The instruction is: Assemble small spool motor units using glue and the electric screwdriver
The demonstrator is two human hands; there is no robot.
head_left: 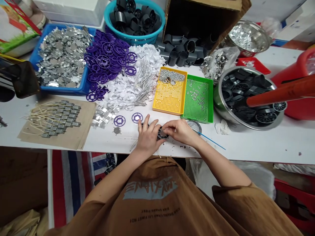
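My left hand [148, 136] and my right hand [179, 130] meet near the front edge of the white table [258, 144]. Both are closed round a small black wheel-shaped part [162, 133] held between them. A thin pale wire hangs from under the left hand. Two purple spoked discs [128, 119] lie flat just beyond the left hand. A small round tin [194, 126] and a thin blue stick [211, 140] lie right of the right hand.
A yellow tray [169, 96] and a green tray [198, 108] hold tiny metal bits. A steel bowl [222, 108] of black wheels sits right, under a red pole [280, 93]. Purple discs [108, 55], white paper pieces [128, 88], a blue tray [85, 87] of metal tabs and wired tabs on brown paper [81, 131] lie left.
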